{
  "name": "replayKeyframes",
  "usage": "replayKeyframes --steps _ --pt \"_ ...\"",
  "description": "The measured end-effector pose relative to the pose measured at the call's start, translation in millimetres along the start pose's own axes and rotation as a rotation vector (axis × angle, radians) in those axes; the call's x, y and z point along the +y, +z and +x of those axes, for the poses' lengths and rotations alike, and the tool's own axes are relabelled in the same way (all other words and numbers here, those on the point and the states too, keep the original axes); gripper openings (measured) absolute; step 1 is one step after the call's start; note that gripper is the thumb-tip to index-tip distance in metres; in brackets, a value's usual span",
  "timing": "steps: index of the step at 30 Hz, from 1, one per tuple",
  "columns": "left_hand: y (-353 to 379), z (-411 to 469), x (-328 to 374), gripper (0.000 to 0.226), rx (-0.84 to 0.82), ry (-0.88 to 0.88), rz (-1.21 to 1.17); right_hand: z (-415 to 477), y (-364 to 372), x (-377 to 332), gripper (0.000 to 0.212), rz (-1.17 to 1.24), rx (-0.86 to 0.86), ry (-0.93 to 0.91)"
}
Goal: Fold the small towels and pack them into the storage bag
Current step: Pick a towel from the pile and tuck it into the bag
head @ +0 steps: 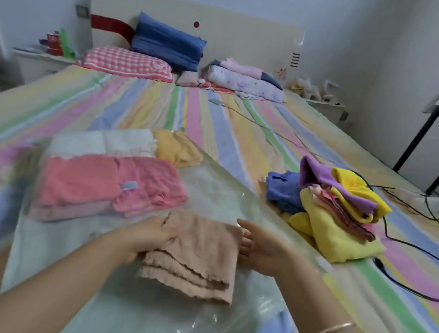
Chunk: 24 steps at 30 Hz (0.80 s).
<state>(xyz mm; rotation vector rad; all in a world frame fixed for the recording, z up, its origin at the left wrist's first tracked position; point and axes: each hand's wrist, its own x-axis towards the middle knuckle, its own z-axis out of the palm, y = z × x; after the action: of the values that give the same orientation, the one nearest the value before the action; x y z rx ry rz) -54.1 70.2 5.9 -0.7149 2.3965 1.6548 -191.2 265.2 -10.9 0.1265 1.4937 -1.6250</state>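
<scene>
1. Done, as far as can be seen: several folded towels already lie inside the clear storage bag [216, 194], which is spread flat on the bed [248, 124]. They are two pink towels [111, 186], white towels [107, 142] behind them and an orange towel [178, 148] at the far end.
2. In hand: a folded beige towel [198, 255] lies near the bag's near end, just beside the pink ones. Whether it is under the plastic yet, I cannot tell.
3. The left-hand grip [152, 237] holds the beige towel's left edge, fingers curled round it.
4. The right-hand grip [262, 249] is open and holds nothing, its fingers straight at the towel's right edge.
5. Left to do: a loose pile of towels [332, 210], blue, purple, yellow and pink, lies unfolded to the right of the bag. The task looks roughly halfway.
</scene>
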Motion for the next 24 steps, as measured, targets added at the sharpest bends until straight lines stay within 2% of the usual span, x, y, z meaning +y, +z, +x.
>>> replayKeyframes --steps 3,5,6,9,12,15,18,20,22,24 --pt "-4.4 4.1 -26.4 0.021 0.191 0.042 0.073 7.6 14.4 19.2 0.053 0.117 0.009 0.018" --pt "-3.3 -1.6 -25.1 0.02 0.211 0.093 -0.047 5.5 23.2 25.0 0.077 0.153 -0.021 0.025" --pt "-1.8 -5.1 -20.4 0.022 0.192 0.128 -0.135 2.4 27.6 26.9 0.081 0.156 -0.073 0.035" --pt "1.8 -18.8 3.5 0.023 0.095 0.252 -0.349 -14.5 39.3 35.1 0.07 0.248 -0.239 0.021" --pt "1.7 -25.6 24.1 0.016 -0.045 0.263 -0.573 -25.1 39.5 53.6 0.088 0.51 -0.53 -0.145" --pt "6.4 -27.4 37.1 0.013 -0.115 0.228 -0.628 -34.1 42.3 70.6 0.098 0.752 -0.688 -0.292" --pt "15.3 -22.8 36.4 0.013 -0.036 0.257 -0.413 -51.8 46.1 75.3 0.104 0.776 -0.687 -0.335" --pt "17.4 -12.9 30.9 0.033 0.099 0.31 -0.08 -61.8 42.0 70.2 0.094 0.725 -0.612 -0.289" --pt "22.7 -9.0 25.7 0.052 0.345 0.338 0.316 -69.2 34.6 64.0 0.075 0.607 -0.457 -0.246" --pt "34.9 -19.8 23.8 0.04 0.653 0.423 0.429 -70.8 21.2 59.8 0.053 0.532 -0.25 -0.218"
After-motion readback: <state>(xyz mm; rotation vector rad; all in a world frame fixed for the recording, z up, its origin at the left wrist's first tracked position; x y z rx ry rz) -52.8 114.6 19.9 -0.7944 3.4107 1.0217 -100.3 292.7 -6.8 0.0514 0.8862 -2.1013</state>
